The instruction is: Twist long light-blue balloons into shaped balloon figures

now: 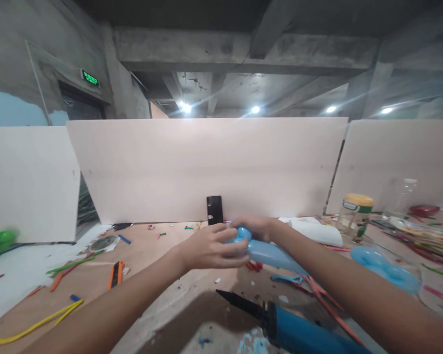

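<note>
A light blue modelling balloon (275, 254) is held between my two hands over the middle of the table. My left hand (217, 247) has its fingers curled around the twisted, bubbled end. From the far side my right hand (254, 227) grips the same end, and its fingertips are partly hidden. The long inflated part runs right, passing behind my right forearm. Below the hands lies a blue balloon pump (299, 329) with a black nozzle pointing left. A black phone (214, 210) leans upright against the white board just behind my hands.
An orange cutter (115, 275) and a yellow uninflated balloon (40, 325) lie on the left. On the right are a twisted blue balloon (386, 270), a yellow-lidded jar (354, 216), a paper roll (315, 231) and a clear bottle (402, 199). White boards (206, 167) close off the back.
</note>
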`<action>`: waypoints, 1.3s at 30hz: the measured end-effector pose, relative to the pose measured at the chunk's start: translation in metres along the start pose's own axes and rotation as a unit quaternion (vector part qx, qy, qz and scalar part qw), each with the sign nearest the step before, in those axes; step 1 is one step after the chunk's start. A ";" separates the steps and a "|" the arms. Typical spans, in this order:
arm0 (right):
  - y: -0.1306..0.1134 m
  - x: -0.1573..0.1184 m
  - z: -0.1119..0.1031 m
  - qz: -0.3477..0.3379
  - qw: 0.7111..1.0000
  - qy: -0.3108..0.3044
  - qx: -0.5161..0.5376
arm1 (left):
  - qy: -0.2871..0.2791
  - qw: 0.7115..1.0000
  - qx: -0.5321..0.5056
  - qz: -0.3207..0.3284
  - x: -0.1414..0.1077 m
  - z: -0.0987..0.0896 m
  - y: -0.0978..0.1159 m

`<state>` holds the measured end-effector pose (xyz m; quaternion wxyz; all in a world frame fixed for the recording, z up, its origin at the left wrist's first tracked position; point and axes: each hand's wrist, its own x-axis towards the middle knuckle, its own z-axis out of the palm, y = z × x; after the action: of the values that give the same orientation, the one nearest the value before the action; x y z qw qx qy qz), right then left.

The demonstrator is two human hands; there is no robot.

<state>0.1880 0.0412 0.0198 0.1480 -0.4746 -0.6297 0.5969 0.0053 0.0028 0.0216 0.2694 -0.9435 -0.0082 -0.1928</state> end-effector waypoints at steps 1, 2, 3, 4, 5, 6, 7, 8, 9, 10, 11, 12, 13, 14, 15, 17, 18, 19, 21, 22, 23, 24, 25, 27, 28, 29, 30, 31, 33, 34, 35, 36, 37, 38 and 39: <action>0.000 0.002 -0.001 0.009 1.000 -0.008 -0.017 | -0.012 1.000 -0.018 0.018 -0.001 0.001 0.000; -0.001 0.004 -0.002 0.013 0.999 -0.008 -0.035 | -0.028 0.999 -0.037 0.029 -0.002 0.001 -0.001; -0.003 0.006 -0.003 0.010 0.999 -0.001 -0.053 | -0.044 0.997 -0.053 0.028 -0.003 0.003 -0.002; -0.006 0.007 -0.004 0.001 0.997 0.015 -0.072 | -0.053 0.996 -0.067 0.014 -0.005 0.004 -0.003; -0.011 0.007 -0.005 -0.016 0.995 0.038 -0.091 | -0.052 0.995 -0.080 -0.012 -0.007 0.006 -0.003; -0.017 0.006 -0.006 -0.039 0.991 0.070 -0.111 | -0.038 0.993 -0.096 -0.050 -0.008 0.009 -0.003; -0.023 0.005 -0.007 -0.068 0.983 0.108 -0.130 | -0.010 0.988 -0.116 -0.100 -0.009 0.012 -0.002; -0.030 0.003 -0.007 -0.099 0.972 0.152 -0.149 | 0.032 0.975 -0.142 -0.167 -0.008 0.014 -0.001; -0.036 0.001 -0.006 -0.129 0.957 0.200 -0.166 | 0.086 0.949 -0.178 -0.247 -0.006 0.017 0.001; -0.042 -0.001 -0.004 -0.157 0.939 0.248 -0.180 | 0.149 0.902 -0.223 -0.338 -0.002 0.020 0.002; -0.046 -0.004 -0.001 -0.182 0.918 0.296 -0.192 | 0.225 0.823 -0.276 -0.443 0.002 0.022 0.003; -0.048 -0.007 0.003 -0.202 0.897 0.338 -0.200 | 0.285 0.715 -0.351 -0.533 0.007 0.024 0.002; -0.050 -0.010 0.007 -0.219 0.877 0.374 -0.207 | 0.301 0.611 -0.451 -0.577 0.011 0.025 0.002; -0.050 -0.013 0.011 -0.234 0.861 0.398 -0.213 | 0.292 0.537 -0.548 -0.571 0.015 0.025 0.000; -0.050 -0.015 0.014 -0.246 0.851 0.410 -0.216 | 0.292 0.487 -0.614 -0.549 0.017 0.026 -0.002; -0.049 -0.020 0.017 -0.256 0.852 0.402 -0.217 | 0.310 0.464 -0.659 -0.504 0.016 0.027 -0.004; -0.048 -0.021 0.016 -0.253 0.860 0.388 -0.214 | 0.327 0.490 -0.638 -0.496 0.014 0.029 -0.004; -0.047 -0.022 0.014 -0.246 0.871 0.370 -0.210 | 0.340 0.532 -0.596 -0.496 0.010 0.031 -0.003; -0.043 -0.021 0.008 -0.223 0.893 0.335 -0.201 | 0.340 0.652 -0.467 -0.491 0.001 0.036 -0.001; -0.040 -0.020 0.006 -0.212 0.904 0.315 -0.198 | 0.326 0.723 -0.391 -0.466 -0.004 0.039 0.001; -0.037 -0.018 0.004 -0.200 0.914 0.294 -0.197 | 0.308 0.791 -0.315 -0.425 -0.010 0.042 0.002; -0.034 -0.016 0.002 -0.190 0.922 0.273 -0.198 | 0.286 0.851 -0.244 -0.366 -0.015 0.044 0.002; -0.032 -0.014 0.002 -0.181 0.928 0.255 -0.202 | 0.264 0.897 -0.184 -0.304 -0.019 0.045 0.002; -0.029 -0.011 0.001 -0.172 0.932 0.237 -0.215 | 0.226 0.939 -0.122 -0.228 -0.023 0.047 0.003; -0.030 -0.010 0.001 -0.174 0.929 0.240 -0.223 | 0.219 0.939 -0.123 -0.234 -0.023 0.048 0.004; -0.031 -0.009 0.002 -0.179 0.922 0.251 -0.232 | 0.222 0.926 -0.147 -0.267 -0.021 0.047 0.005; -0.033 -0.009 0.003 -0.189 0.914 0.269 -0.240 | 0.230 0.899 -0.195 -0.317 -0.018 0.047 0.007; -0.035 -0.010 0.004 -0.201 0.902 0.290 -0.247 | 0.241 0.855 -0.267 -0.374 -0.014 0.046 0.009; -0.039 -0.014 0.009 -0.231 0.878 0.330 -0.259 | 0.254 0.717 -0.456 -0.462 -0.005 0.042 0.012; -0.041 -0.016 0.012 -0.246 0.868 0.342 -0.263 | 0.254 0.634 -0.547 -0.484 -0.002 0.041 0.012; -0.042 -0.019 0.014 -0.257 0.863 0.345 -0.264 | 0.251 0.563 -0.613 -0.494 0.000 0.039 0.012; -0.043 -0.021 0.017 -0.264 0.863 0.339 -0.265 | 0.250 0.513 -0.655 -0.496 0.001 0.037 0.012; -0.043 -0.023 0.018 -0.265 0.868 0.328 -0.263 | 0.252 0.491 -0.671 -0.495 0.000 0.036 0.011; -0.043 -0.025 0.018 -0.260 0.875 0.314 -0.259 | 0.255 0.497 -0.664 -0.497 -0.001 0.035 0.010; -0.042 -0.025 0.018 -0.251 0.885 0.299 -0.252 | 0.258 0.525 -0.637 -0.501 -0.003 0.034 0.009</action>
<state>0.1694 0.0180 0.0625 0.3495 -0.4778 -0.7832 0.1903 0.0158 0.0125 -0.0107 -0.5544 -0.6136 -0.2849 -0.4848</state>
